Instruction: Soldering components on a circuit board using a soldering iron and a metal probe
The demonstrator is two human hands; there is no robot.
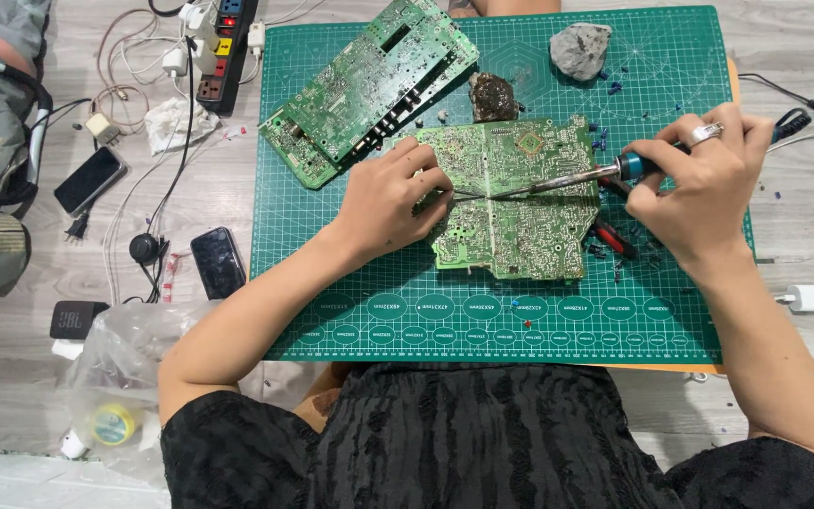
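A green circuit board (520, 203) lies solder side up on a green cutting mat (482, 311). My right hand (699, 188) grips a blue-handled soldering iron (581, 176), whose tip touches the middle of the board. My left hand (388, 198) rests on the board's left edge and pinches thin metal tweezers (468, 195) whose tips meet the iron's tip. A ring is on one finger of my right hand.
A second, larger circuit board (369, 85) lies at the mat's upper left. A dark sponge lump (492, 97) and a grey stone (579, 49) sit above the board. A power strip (223, 52), cables, two phones (219, 262) and a plastic bag (120, 377) lie on the floor at left.
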